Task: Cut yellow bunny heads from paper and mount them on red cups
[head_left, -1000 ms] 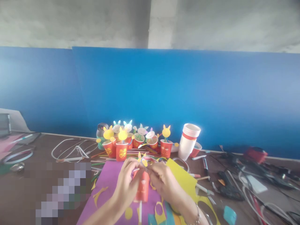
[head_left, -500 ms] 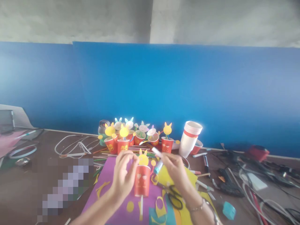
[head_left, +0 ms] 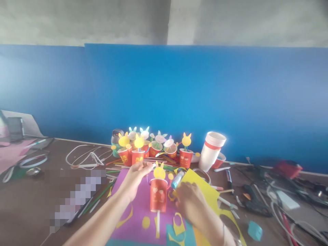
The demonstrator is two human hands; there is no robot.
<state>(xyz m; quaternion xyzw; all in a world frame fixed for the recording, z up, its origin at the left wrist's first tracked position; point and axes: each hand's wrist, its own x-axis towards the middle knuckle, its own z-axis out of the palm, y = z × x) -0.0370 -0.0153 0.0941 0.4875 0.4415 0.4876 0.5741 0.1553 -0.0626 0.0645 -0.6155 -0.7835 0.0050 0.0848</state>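
A brown tabletop (head_left: 28, 201) runs back to a blue partition (head_left: 179, 85), with a grey wall (head_left: 102, 20) and a paler pillar (head_left: 181, 22) above. Toward its near edge lies a purple sheet (head_left: 138, 205), overlapped on the right by a yellow sheet (head_left: 205, 188). The red paper cup (head_left: 158, 196) is on the purple sheet, a yellow rabbit-eared cutout (head_left: 159, 173) above its rim. The left hand (head_left: 134, 179) is beside that rim, fingers drawn together; I cannot tell what they pinch. The right hand (head_left: 191, 201) is over the yellow sheet's left side, fingers curled down, tips hidden, grip unclear. Decorated cups (head_left: 138, 157) and stacked white cups (head_left: 210, 153) line the far edge; dark cables (head_left: 256, 203) clutter the right.
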